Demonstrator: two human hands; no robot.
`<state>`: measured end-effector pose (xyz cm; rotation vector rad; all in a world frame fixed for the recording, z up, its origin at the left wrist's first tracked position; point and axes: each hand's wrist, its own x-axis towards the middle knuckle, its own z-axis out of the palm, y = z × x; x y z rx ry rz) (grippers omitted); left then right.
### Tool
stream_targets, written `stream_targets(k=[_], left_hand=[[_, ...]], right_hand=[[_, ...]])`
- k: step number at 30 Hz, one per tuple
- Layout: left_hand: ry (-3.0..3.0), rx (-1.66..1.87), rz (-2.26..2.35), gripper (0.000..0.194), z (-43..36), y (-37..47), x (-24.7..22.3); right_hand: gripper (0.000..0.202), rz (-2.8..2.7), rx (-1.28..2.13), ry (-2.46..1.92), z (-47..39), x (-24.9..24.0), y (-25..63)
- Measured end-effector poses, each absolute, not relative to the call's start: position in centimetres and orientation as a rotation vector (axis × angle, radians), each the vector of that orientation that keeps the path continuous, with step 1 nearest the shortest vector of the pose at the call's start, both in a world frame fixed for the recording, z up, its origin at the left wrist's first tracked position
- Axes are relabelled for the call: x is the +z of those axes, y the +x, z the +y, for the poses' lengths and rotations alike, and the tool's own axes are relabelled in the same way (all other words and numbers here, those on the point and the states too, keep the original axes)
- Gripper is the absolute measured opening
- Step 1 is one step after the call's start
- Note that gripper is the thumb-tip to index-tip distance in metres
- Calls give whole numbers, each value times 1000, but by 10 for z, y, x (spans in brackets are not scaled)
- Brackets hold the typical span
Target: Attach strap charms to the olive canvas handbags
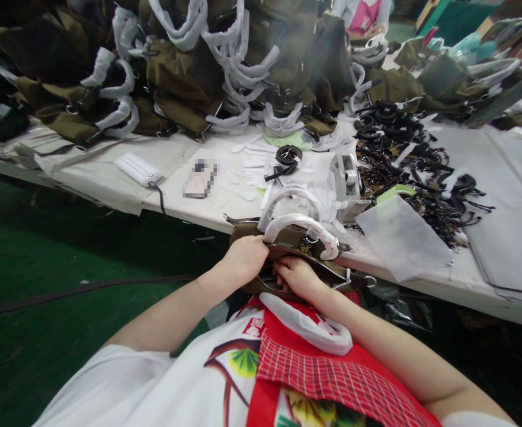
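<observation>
An olive-brown handbag (327, 274) rests between my body and the table edge, its zipped top open. One white-wrapped handle (303, 222) stands up on the far side, while the other wrapped handle (307, 325) hangs over my red apron. My left hand (248, 258) is closed on the bag's rim at the left, close to the handle's base. At the mouth of the opening is my right hand (300, 277), with curled fingers reaching inside; what they pinch, if anything, is hidden. Metal rings and zips show at the bag's ends.
Many similar bags (185, 83) are piled along the back of the table (172, 196). A phone (199, 178), white power strip (137, 169), coiled black strap (288, 155) and heap of dark straps (403, 160) lie on it. Another person (362, 18) is across the table.
</observation>
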<state>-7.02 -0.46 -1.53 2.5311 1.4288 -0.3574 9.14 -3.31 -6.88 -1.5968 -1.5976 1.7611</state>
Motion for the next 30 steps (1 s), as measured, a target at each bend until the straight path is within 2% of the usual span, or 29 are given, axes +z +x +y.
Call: stream_targets(k=[3, 9, 21, 26, 30], left_hand=[[2523, -355, 1517, 23, -7, -65, -16], [2557, -297, 1309, 22, -3, -80, -15], [2604, -381, 1259, 28, -2, -75, -6], [2536, -148, 1319, 24, -3, -84, -7], [2470, 78, 1370, 22, -5, -89, -11]], right_hand=[[25, -1633, 1732, -1573, -34, -70, 93], [25, -1587, 1783, -1602, -34, -66, 92], [25, -1605, 1782, -1593, -34, -69, 94], [24, -1526, 1827, -1618, -36, -67, 94], [23, -1620, 1735, -1598, -35, -68, 95]])
